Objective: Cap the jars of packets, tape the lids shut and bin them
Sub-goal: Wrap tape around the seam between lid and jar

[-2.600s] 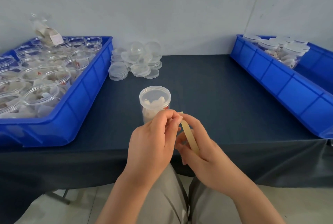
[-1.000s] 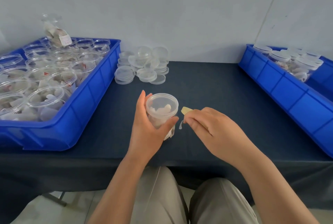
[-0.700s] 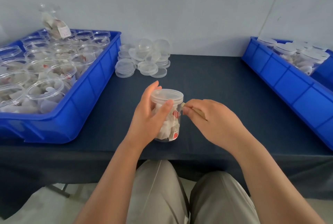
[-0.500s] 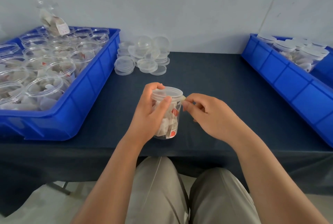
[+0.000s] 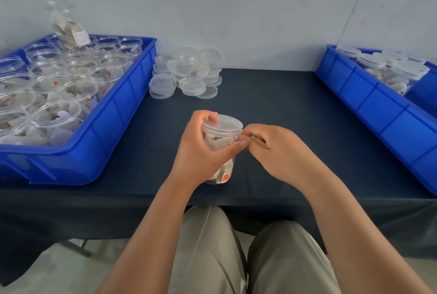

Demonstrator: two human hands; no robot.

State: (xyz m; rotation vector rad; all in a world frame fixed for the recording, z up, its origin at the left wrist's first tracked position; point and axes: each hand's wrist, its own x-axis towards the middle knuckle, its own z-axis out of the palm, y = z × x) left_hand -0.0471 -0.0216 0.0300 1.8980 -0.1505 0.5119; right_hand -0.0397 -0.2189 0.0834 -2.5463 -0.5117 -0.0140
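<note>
Left hand (image 5: 201, 149) wraps the capped jar (image 5: 220, 151) at the table's (image 5: 283, 109) near edge; right hand (image 5: 274, 149) pinches a tape strip (image 5: 259, 140) at the lid (image 5: 223, 123) rim. Risk — tape creases or misses the seam if the jar turns. Farther back: spare lids (image 5: 186, 76), open jars in the left bin (image 5: 118, 114), done ones in the right bin (image 5: 378, 107).
</note>
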